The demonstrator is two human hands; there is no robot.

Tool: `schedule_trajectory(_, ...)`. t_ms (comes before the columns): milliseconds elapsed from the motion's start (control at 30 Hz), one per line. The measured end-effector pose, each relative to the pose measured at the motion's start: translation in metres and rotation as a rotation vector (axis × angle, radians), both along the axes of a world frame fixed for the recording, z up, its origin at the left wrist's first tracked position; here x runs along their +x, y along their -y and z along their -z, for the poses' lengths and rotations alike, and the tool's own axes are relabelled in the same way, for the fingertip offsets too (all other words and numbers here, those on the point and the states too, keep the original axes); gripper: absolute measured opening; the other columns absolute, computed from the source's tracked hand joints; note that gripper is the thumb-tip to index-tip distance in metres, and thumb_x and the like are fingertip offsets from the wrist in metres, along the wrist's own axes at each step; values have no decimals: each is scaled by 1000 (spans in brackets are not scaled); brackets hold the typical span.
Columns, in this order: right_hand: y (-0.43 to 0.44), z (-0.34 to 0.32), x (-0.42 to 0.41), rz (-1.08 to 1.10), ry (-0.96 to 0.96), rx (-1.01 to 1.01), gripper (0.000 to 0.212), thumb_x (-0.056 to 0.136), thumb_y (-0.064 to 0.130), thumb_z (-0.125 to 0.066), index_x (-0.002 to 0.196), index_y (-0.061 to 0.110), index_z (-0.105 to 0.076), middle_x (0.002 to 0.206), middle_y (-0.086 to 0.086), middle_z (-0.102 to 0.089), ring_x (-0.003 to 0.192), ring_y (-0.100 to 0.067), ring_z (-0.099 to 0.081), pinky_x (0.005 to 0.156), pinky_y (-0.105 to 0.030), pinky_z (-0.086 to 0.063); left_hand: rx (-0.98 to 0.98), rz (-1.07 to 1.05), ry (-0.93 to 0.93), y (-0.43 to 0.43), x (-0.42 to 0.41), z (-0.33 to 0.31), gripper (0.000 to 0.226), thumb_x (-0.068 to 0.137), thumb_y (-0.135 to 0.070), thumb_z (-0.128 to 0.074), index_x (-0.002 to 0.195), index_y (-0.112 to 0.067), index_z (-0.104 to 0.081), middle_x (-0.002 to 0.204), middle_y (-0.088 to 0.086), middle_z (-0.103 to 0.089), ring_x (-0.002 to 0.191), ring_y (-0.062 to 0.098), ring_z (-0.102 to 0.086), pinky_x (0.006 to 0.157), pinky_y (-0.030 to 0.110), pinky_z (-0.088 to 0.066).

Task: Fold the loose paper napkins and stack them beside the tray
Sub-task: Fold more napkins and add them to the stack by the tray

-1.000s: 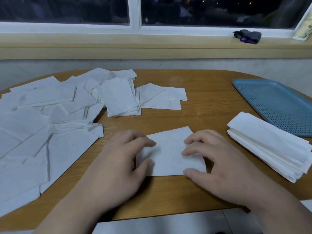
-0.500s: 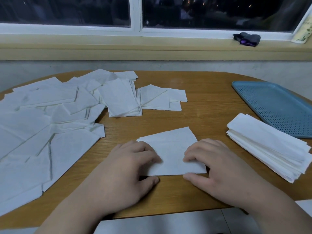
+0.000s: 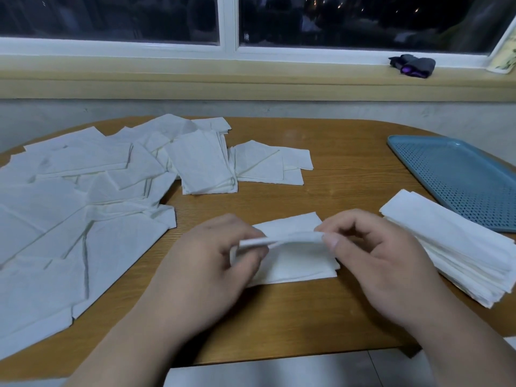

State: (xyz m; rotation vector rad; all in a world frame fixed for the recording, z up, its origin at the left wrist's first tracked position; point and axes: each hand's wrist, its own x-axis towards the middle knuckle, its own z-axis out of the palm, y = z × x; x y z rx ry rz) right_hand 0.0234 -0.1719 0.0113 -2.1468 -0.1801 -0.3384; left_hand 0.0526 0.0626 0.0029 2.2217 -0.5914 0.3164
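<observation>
One white paper napkin (image 3: 296, 263) lies in front of me on the wooden table (image 3: 343, 174). My left hand (image 3: 206, 263) and my right hand (image 3: 374, 258) each pinch its near edge, which is lifted off the table and curls toward the far edge. A stack of folded napkins (image 3: 458, 247) lies to the right, just beside the blue perforated tray (image 3: 458, 174). Many loose napkins (image 3: 69, 208) are spread over the left half of the table.
A few part-folded napkins (image 3: 268, 163) lie at the table's middle back. A dark cloth bundle (image 3: 413, 65) rests on the window sill behind the table. The near table edge runs just below my wrists.
Both hands pressed flat on the napkin before; now they pinch its near edge and have lifted it up and away from me.
</observation>
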Motion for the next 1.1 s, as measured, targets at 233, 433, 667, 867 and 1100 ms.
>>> schedule_trajectory(233,-18,-14,8,90,-74,158,35,83,35,-75,112,49,-61,98,17,-70,85,-7,-69,75,-43,-58,-458,-120,-353,12,7,-16,11,87,-34,-72,88,-45,-75,84,-17,-76,80,4,-72,76,34,-54)
schedule_trajectory(433,-16,-8,28,152,-158,163,24,96,24,-63,112,42,-58,101,24,-72,92,6,-68,70,-18,-55,-247,-167,-479,9,13,-13,15,86,-31,-69,98,-40,-73,85,-17,-76,77,4,-72,80,40,-58)
schedule_trajectory(667,-18,14,37,229,-211,-406,62,94,37,-60,149,41,-30,93,20,-41,96,-3,-47,78,-24,-45,236,-276,-342,10,17,-2,61,85,-46,-65,140,-47,-40,80,-18,-62,83,-1,-59,72,23,-47)
schedule_trajectory(867,-17,15,36,258,-162,-503,48,95,42,-58,141,37,-46,131,18,-40,127,-4,-35,105,-26,-38,259,-292,-282,6,21,3,59,82,-52,-66,137,-43,-47,93,-14,-55,95,3,-55,74,24,-40)
schedule_trajectory(1100,-26,-11,87,182,-141,-525,35,96,36,-57,130,34,-57,127,17,-51,123,-6,-42,96,-25,-39,122,-303,-296,-4,33,-1,40,83,-50,-67,121,-43,-58,88,-15,-58,85,-1,-56,67,20,-39)
